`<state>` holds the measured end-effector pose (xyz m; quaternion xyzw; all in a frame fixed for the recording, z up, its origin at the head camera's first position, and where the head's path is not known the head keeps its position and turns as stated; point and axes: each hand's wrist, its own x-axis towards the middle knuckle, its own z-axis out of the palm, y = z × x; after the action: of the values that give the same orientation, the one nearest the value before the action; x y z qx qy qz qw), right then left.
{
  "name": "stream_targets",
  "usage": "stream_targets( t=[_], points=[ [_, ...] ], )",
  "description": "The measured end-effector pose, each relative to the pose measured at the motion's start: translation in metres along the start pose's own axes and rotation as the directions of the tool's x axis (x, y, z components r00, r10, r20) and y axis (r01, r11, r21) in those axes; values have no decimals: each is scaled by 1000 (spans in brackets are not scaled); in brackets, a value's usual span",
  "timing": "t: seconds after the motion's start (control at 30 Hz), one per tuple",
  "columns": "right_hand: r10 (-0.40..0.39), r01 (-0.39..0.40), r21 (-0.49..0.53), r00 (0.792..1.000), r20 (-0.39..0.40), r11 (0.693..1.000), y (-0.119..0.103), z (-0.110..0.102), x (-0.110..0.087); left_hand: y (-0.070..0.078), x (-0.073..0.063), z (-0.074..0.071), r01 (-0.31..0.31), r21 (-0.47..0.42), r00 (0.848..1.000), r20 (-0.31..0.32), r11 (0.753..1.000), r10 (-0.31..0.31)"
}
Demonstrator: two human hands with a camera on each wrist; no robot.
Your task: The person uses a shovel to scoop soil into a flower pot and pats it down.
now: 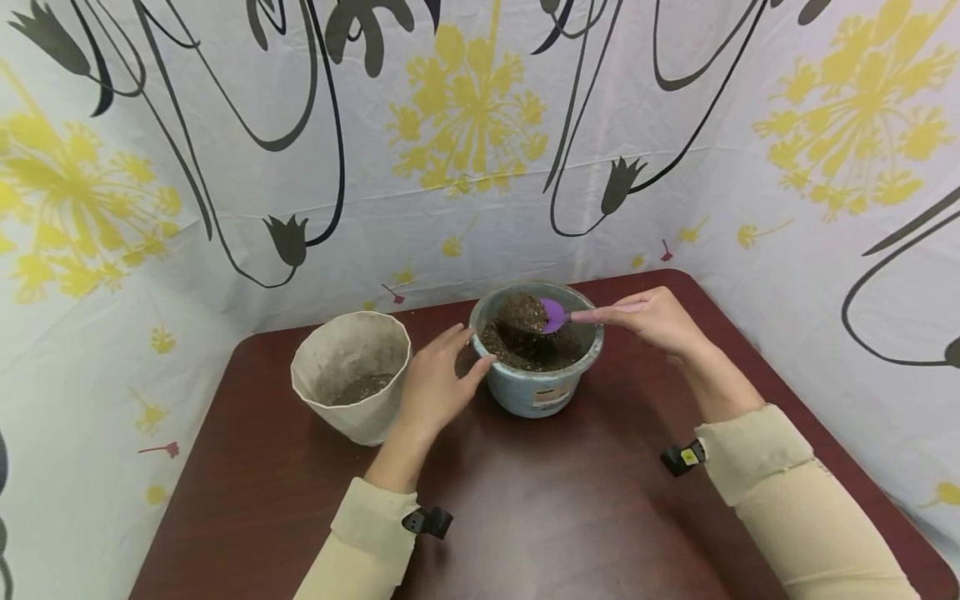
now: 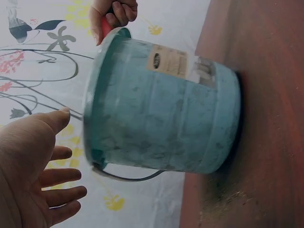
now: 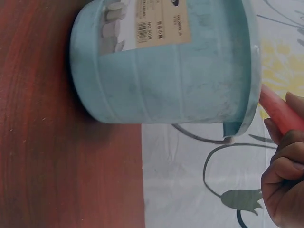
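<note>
- On the blue bucket [image 1: 517, 390], a tan label [image 3: 164, 23] fills the upper middle of the right wrist view, turned sideways: it bears a barcode, a dark oval logo cut off by the top edge and fine print, one line seemingly beginning "NO."; the rest is too small to read surely.
- In the left wrist view the same logo is too blurred to read.
- The bucket stands right of centre in the head view, with dark soil [image 1: 543, 360] inside.
- Above that soil, a purple scoop [image 1: 553, 317] carries a heap; the right hand [image 1: 663, 321] grips its pink handle.
- The left hand [image 1: 437, 377], fingers apart and holding nothing, is just beside the bucket's left rim; contact is unclear.
- It partly covers the white pot [image 1: 363, 423], left of centre, which has soil at its bottom.
- The bucket's wall hides the scoop's blade in both wrist views.
- Behind the reddish-brown table [image 1: 562, 500] hangs a flower-patterned cloth [image 1: 480, 242].
</note>
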<state>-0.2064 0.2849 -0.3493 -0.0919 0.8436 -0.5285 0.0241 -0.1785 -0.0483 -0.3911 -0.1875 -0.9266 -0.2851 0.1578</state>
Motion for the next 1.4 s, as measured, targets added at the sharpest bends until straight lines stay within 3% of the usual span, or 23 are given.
stream_targets(
  t=[0.27, 0.57, 0.77, 1.2, 1.4],
  points=[
    [12, -11, -35, 1000, 27, 999, -18, 4, 9, -9, 0, -24, 1, 36, 998, -65, 999, 2],
    [22, -21, -43, 999, 29, 999, -35, 19, 21, -27, -9, -42, 55, 58, 996, -67, 997, -51],
    [12, -12, 16, 999, 44, 1000, -43, 37, 28, -41, -18, -54, 67, 68, 994, -89, 995, -61],
    [14, -14, 6, 995, 100, 1000, -66, 77, 48, -65, -37, -78, 82, 102, 987, -144, 991, -66],
    [-29, 19, 64, 985, 168, 998, -79, 105, 58, -80, -49, -89, 112, 146, 980, -183, 983, -84]
  ],
)
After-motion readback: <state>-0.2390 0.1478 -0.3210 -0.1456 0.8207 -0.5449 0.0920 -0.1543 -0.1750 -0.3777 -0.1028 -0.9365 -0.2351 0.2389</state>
